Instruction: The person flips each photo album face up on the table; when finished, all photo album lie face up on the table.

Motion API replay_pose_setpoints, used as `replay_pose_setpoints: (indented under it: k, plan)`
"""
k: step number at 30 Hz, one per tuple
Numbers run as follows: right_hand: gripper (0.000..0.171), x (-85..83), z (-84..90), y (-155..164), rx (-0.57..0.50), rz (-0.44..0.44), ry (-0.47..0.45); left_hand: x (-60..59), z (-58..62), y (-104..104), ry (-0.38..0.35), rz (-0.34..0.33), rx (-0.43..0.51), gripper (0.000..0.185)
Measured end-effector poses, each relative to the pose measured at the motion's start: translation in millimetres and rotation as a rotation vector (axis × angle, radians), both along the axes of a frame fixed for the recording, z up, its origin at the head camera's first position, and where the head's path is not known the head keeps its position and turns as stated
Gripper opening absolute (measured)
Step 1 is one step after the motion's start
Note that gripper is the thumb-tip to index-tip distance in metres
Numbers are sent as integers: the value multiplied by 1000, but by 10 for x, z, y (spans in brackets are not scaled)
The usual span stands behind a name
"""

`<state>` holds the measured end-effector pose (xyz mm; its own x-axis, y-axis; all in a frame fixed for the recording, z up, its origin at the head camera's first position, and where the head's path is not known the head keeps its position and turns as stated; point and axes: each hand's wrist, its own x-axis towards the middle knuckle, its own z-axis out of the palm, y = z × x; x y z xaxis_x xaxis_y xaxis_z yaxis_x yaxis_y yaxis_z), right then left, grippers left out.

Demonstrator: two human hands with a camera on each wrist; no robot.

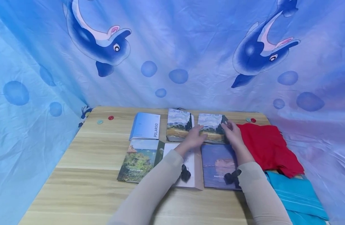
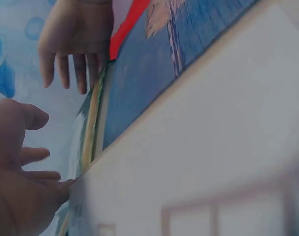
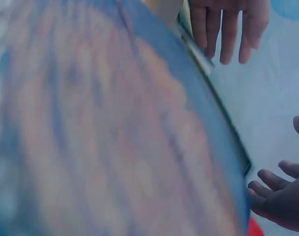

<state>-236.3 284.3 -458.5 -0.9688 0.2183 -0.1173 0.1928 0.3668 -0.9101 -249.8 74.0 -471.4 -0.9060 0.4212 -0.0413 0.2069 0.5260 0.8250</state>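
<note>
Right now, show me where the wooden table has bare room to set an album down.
Bare wooden table lies along the near edge and left of the green landscape album. The middle is crowded with albums, both hands above them; red cloth fills the right.

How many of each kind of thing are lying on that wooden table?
Photo albums: 5 (Polaroid album, two field-painting albums, green landscape album, purple album)
White box: 1
Folded cloths: 2 (red cloth, teal cloth)
Small round tokens: 4 (two at left, two at right)
Total: 12
</note>
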Motion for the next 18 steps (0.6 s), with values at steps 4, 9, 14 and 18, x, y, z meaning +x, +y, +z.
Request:
replay_pose_setpoints:
  k: [4, 9, 14, 18]
  plan:
    - [68, 17, -65, 59, -46, -8, -80, -6, -32, 55, -60, 51, -10, 61]
    - [74, 26, -85, 119, -103, -10, -123, -22, -41, 79, -104, 78, 33, 64]
    - [66, 4, -100, 170, -312, -83, -116, -35, -37, 92, -145, 79, 71, 68]
    - [57, -46, -69, 161, -462, -155, -98, -34, -29, 108, -168, 65, 97, 69]
